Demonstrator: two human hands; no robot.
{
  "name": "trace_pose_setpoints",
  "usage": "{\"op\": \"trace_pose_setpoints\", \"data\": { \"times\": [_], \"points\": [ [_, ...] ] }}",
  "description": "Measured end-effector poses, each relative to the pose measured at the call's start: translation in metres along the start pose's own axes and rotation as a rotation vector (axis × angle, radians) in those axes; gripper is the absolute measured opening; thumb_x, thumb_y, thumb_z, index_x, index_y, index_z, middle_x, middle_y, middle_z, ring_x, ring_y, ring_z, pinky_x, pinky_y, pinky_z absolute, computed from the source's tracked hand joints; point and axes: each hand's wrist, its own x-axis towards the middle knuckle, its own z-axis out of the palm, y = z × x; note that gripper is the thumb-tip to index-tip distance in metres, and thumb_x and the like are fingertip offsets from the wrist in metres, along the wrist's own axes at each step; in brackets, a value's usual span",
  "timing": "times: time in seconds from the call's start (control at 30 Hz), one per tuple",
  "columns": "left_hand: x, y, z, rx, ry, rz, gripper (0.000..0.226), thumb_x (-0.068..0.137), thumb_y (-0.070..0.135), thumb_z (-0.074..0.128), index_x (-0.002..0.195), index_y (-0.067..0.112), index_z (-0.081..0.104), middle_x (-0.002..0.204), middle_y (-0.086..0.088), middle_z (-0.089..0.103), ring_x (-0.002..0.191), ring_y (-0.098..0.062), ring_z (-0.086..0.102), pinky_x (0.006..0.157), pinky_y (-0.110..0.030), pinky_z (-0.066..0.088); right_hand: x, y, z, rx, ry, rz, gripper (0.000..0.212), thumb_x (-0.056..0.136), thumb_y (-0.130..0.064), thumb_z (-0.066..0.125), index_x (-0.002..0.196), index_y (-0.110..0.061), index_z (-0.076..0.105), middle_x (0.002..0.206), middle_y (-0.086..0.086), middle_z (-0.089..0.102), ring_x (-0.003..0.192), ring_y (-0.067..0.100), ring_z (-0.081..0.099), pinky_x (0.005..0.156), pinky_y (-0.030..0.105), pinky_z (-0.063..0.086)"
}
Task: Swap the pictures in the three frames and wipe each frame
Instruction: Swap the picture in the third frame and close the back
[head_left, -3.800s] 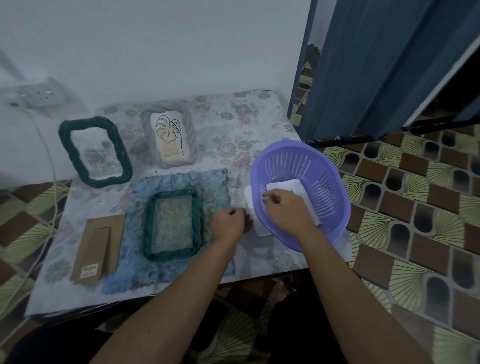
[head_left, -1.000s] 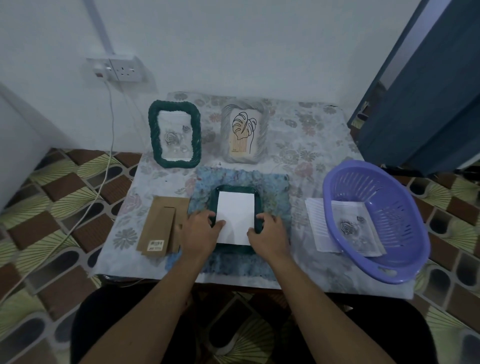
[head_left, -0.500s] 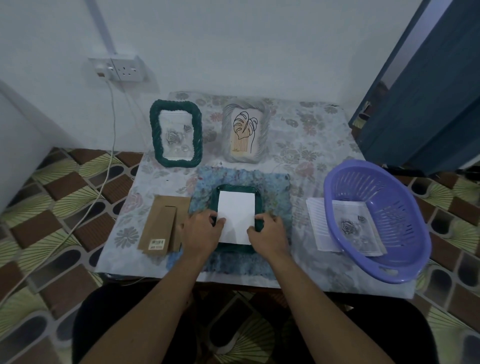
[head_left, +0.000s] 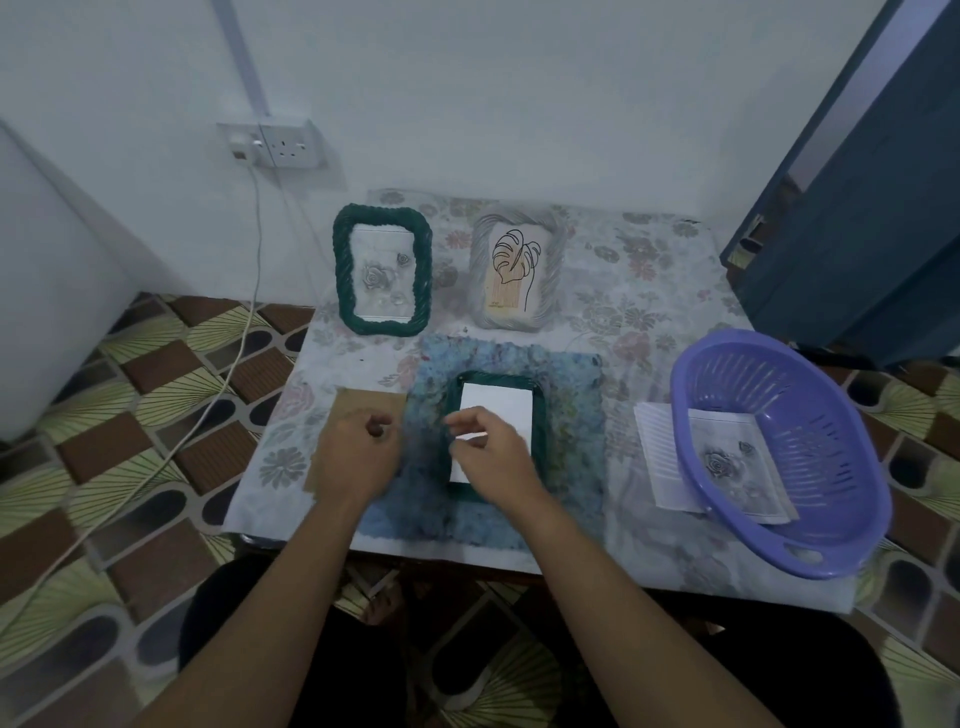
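Now the counter (head_left: 649, 291) is carrying a blue cloth (head_left: 576, 415), and on it a green frame (head_left: 540, 426) is lying face down with a white picture (head_left: 504, 410) inside. The right hand (head_left: 493, 452) is pinching this picture's left edge. The left hand (head_left: 358, 457) is curling over a cardboard back (head_left: 363, 402); whether it is gripping, I cannot tell.

The widest open stretch of table (head_left: 649, 291) is back right, between the grey frame (head_left: 554, 270) and the basket (head_left: 681, 410). The green frame (head_left: 343, 270) and the grey one line the far edge. Nearer, cardboard (head_left: 363, 402) lies just left of the mat (head_left: 571, 415), with papers (head_left: 655, 447) and the basket to its right. Only a narrow strip of cloth runs between mat and papers.
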Motion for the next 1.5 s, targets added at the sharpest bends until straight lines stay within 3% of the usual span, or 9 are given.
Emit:
{"op": "trace_pose_setpoints", "data": {
  "times": [0.2,0.33,0.5,0.6,0.77,0.9,1.07,1.2,1.5],
  "points": [
    [-0.006,-0.038,-0.026,0.228,0.012,-0.236,0.048,0.092,0.044,0.058,0.128,0.014,0.053,0.136,-0.019,0.045,0.126,-0.040,0.039,0.101,-0.053,0.036,-0.002,-0.007,0.057,0.024,-0.294,0.145,0.050,0.095,-0.018,0.057,0.144,-0.019,0.044,0.141,-0.002,0.050,0.129,0.016,0.048,0.099,0.030,0.043],
    [-0.012,-0.049,-0.029,0.234,0.002,-0.211,0.049,0.092,0.044,0.060,0.128,0.011,0.053,0.133,-0.020,0.047,0.124,-0.039,0.040,0.100,-0.052,0.038,-0.001,-0.007,0.078,0.064,-0.335,0.261,0.067,0.096,-0.021,0.055,0.155,-0.020,0.023,0.160,0.003,0.028,0.143,0.021,0.033,0.108,0.034,0.036],
    [-0.008,-0.058,-0.030,0.112,0.006,-0.238,0.046,0.088,0.040,0.067,0.123,0.011,0.058,0.127,-0.018,0.053,0.121,-0.038,0.046,0.100,-0.048,0.039,0.001,-0.009,0.082,0.061,-0.325,0.287,0.071,0.095,-0.021,0.055,0.156,-0.020,0.018,0.161,0.005,0.025,0.144,0.023,0.030,0.109,0.035,0.035],
    [-0.009,-0.056,-0.030,-0.041,0.087,-0.196,0.030,0.091,0.024,0.063,0.114,0.005,0.058,0.115,-0.017,0.062,0.112,-0.036,0.055,0.090,-0.039,0.043,0.001,-0.009,0.080,0.089,-0.317,0.294,0.067,0.096,-0.021,0.055,0.155,-0.020,0.022,0.159,0.005,0.029,0.142,0.020,0.033,0.107,0.033,0.037],
    [-0.018,-0.039,-0.039,-0.275,0.210,-0.099,0.013,0.096,0.016,0.058,0.108,0.013,0.058,0.103,0.000,0.064,0.095,-0.017,0.059,0.078,-0.030,0.042,0.001,-0.009,0.074,0.265,-0.272,0.328,0.046,0.098,-0.013,0.053,0.142,-0.016,0.040,0.131,-0.001,0.052,0.104,0.006,0.053,0.071,0.013,0.042],
    [-0.018,-0.031,-0.040,-0.380,0.275,-0.061,0.011,0.096,0.020,0.059,0.107,0.022,0.059,0.102,0.003,0.066,0.092,-0.016,0.063,0.079,-0.036,0.051,0.002,-0.010,0.070,0.331,-0.182,0.295,0.042,0.101,-0.018,0.052,0.141,-0.018,0.039,0.133,-0.004,0.050,0.116,0.012,0.052,0.087,0.024,0.042],
    [-0.015,-0.016,-0.032,-0.647,0.145,-0.096,0.015,0.096,0.016,0.060,0.109,0.023,0.065,0.100,0.000,0.071,0.093,-0.017,0.069,0.080,-0.037,0.057,0.009,-0.006,0.039,0.329,0.042,0.211,0.032,0.096,-0.024,0.063,0.124,-0.025,0.048,0.117,0.000,0.063,0.105,0.019,0.061,0.085,0.032,0.049],
    [-0.020,0.007,-0.015,-0.836,-0.024,-0.121,0.013,0.095,0.009,0.062,0.101,0.018,0.068,0.096,-0.008,0.075,0.089,-0.024,0.071,0.077,-0.040,0.058,0.013,0.001,0.001,0.326,0.154,0.145,0.019,0.094,-0.017,0.066,0.112,-0.013,0.065,0.109,0.010,0.071,0.099,0.026,0.067,0.076,0.032,0.053],
    [-0.017,0.036,0.026,-0.412,0.035,-0.006,0.014,0.085,0.028,0.075,0.088,0.014,0.077,0.084,0.002,0.073,0.081,-0.012,0.067,0.073,-0.026,0.054,0.020,0.028,-0.058,0.079,0.292,0.128,0.024,0.084,-0.018,0.078,0.107,-0.012,0.075,0.095,0.005,0.075,0.080,0.014,0.070,0.072,0.025,0.057]
  ]
}}
